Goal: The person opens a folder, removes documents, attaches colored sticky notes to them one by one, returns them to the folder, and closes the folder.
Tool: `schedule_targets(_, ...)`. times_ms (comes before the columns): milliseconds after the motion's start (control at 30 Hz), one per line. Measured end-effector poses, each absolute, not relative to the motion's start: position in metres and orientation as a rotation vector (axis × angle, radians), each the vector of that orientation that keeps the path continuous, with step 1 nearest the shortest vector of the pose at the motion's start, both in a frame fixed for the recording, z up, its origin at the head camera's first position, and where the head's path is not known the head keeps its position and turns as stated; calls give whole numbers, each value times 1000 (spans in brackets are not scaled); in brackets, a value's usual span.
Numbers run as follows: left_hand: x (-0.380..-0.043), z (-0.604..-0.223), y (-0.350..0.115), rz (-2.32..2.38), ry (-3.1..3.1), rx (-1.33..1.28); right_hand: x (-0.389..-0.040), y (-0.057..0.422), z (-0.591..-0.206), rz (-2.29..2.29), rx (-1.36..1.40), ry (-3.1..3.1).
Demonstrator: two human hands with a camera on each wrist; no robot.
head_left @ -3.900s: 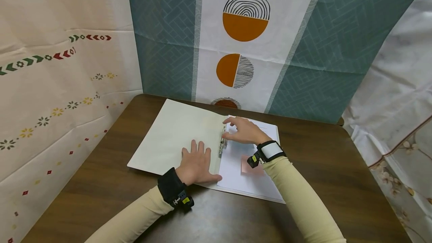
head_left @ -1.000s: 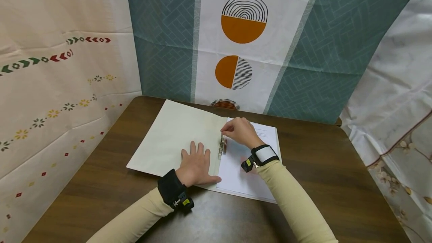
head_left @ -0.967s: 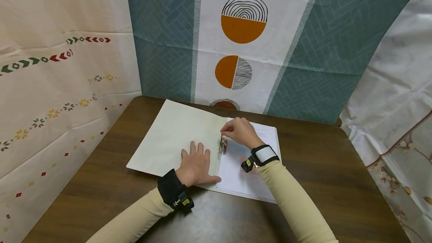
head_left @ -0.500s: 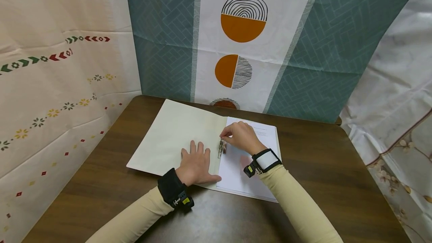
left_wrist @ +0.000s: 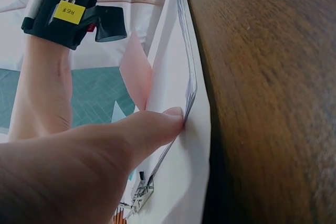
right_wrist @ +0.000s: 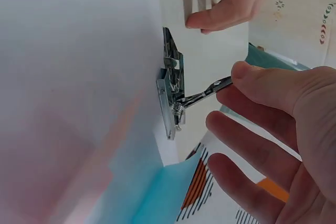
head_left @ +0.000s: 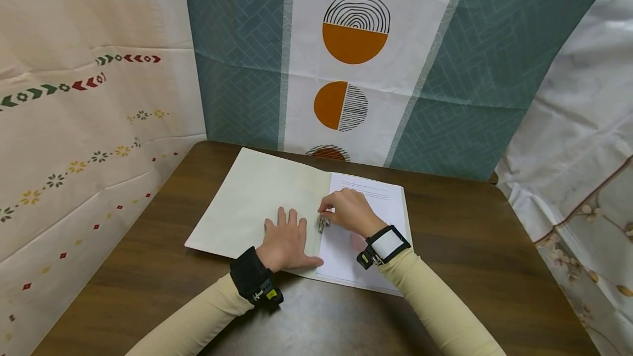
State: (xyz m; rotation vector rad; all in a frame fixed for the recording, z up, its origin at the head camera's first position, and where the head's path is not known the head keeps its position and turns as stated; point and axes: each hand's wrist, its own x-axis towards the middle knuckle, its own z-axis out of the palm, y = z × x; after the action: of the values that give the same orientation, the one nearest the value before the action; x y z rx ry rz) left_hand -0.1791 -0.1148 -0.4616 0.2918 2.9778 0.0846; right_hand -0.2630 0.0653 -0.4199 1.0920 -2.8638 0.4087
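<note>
An open cream file folder [head_left: 257, 191] lies on the table. A stack of white paper [head_left: 341, 262] rests on its right side, beside a metal lever clip [right_wrist: 170, 82] at the spine. My left hand [head_left: 284, 243] lies spread flat on the left cover. Its thumb touches the paper's near edge in the left wrist view. With thumb and index finger, my right hand [head_left: 348, 212] pinches the clip's lever [right_wrist: 210, 88], which stands raised and slanted in the right wrist view. The other right fingers are loosely bent. From the head, that hand covers part of the clip.
A pink sticky note [left_wrist: 136, 72] stands out from the sheets, partly behind the right wrist in the head view. A light blue one [right_wrist: 163, 192] shows in the right wrist view. Brown wooden tabletop [head_left: 460, 246] surrounds the folder, with curtains [head_left: 247, 70] behind.
Earlier the right fingers were spread over the clip; then they pinched its lever. Over the last second the right hand has moved toward me along the spine. The left hand stays put.
</note>
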Motion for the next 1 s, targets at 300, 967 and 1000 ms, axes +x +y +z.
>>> schedule_targets(300, -179, -462, -114, 77, 2974, 287, -260, 65, -422, 363, 1142, -2838)
schedule_targets(967, -178, -463, -114, 78, 2970, 284, -257, 60, -428, 284, 1243, -2859)
schedule_targets(1000, -179, -463, -114, 74, 2969, 284, -257, 60, -427, 281, 1257, -2859)
